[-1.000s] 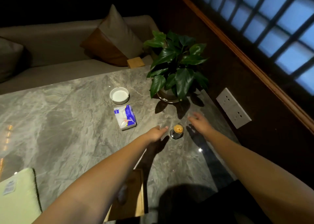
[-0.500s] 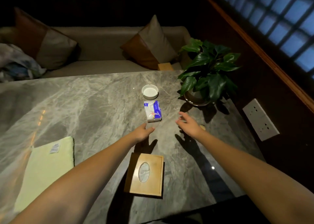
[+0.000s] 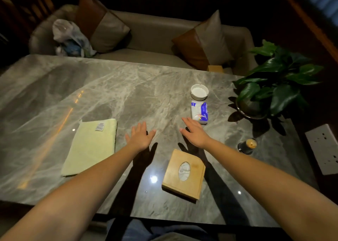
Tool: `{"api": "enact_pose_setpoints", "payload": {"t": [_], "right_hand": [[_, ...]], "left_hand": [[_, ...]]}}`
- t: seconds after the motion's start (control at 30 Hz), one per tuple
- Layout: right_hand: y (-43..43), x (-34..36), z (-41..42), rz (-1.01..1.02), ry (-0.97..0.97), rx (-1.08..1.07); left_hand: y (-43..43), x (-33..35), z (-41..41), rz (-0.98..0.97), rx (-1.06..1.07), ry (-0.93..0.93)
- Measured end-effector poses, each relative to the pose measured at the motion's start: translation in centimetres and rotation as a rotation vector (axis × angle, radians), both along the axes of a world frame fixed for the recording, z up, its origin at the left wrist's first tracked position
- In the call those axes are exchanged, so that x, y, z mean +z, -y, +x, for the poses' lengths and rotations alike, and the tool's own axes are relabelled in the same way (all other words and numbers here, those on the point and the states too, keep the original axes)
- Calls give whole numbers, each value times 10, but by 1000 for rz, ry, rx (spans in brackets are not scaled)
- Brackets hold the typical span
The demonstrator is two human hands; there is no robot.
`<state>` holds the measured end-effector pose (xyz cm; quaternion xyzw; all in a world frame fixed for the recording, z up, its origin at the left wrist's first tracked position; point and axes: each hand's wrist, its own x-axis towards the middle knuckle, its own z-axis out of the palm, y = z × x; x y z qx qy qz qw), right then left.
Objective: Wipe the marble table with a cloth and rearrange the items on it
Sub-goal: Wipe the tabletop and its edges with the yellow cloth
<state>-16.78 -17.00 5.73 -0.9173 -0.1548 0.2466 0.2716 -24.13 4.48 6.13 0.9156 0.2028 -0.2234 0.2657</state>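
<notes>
Both hands are out flat over the marble table (image 3: 128, 98), palms down, fingers spread, holding nothing. Left hand (image 3: 140, 137) hovers just right of the cloth (image 3: 91, 145), not touching it. Right hand (image 3: 194, 132) hangs near the mid-table, fingertips close to the tissue pack (image 3: 199, 112) but apart from it.

The cloth is pale yellow-green, folded flat w/ a tag at its far edge, lying toward the near-left part of the table. Looks untouched, so I'd say wiping hasn't begun; this is the pause before the pick-up.

Other items sit toward the right end. A wooden tissue box (image 3: 183, 174) lies near the front edge, skewed to the table's lines. A white ashtray (image 3: 199, 92) sits just beyond the tissue pack, nearly touching it. A potted plant (image 3: 274, 87) fills the far-right corner, and a small dark cup (image 3: 247, 145) stands by the right edge, near the plant. The left half of the table is bare marble.

Next move, as I read it: left hand shifts left, closes on the cloth's near-right edge and lifts it. The bare left half can be wiped straight off. The right end needs each item picked up or slid aside first; the cup looks the tippiest, can't tell if anything's in it. The plant prob. stays put, w/ the cloth worked around its pot.
</notes>
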Motion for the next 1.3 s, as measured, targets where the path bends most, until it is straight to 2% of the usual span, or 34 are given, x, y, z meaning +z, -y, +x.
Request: {"api": "enact_pose_setpoints", "payload": {"t": [0.1, 0.47, 0.73, 0.83, 1.07, 1.2, 1.3], "right_hand": [[-29, -2, -1, -10, 12, 68], [-151, -21, -18, -113, -21, 166], [-253, -34, -50, -117, 19, 114], [-293, -38, -67, -134, -25, 106], [-387, -65, -137, -325, 91, -170], [-402, -83, -141, -321, 199, -352], [-394, -89, -136, -310, 227, -365]], "left_hand": [[-29, -7, -16, 65, 43, 21], [-160, -22, -45, 91, 123, 27], [-279, -23, -34, 173, -56, -6], [-311, -25, -21, 195, -135, 8], [-353, -38, -12, 214, -287, 21], [-351, -51, -11, 200, -335, 44], [-335, -60, -4, 132, -363, 33]]}}
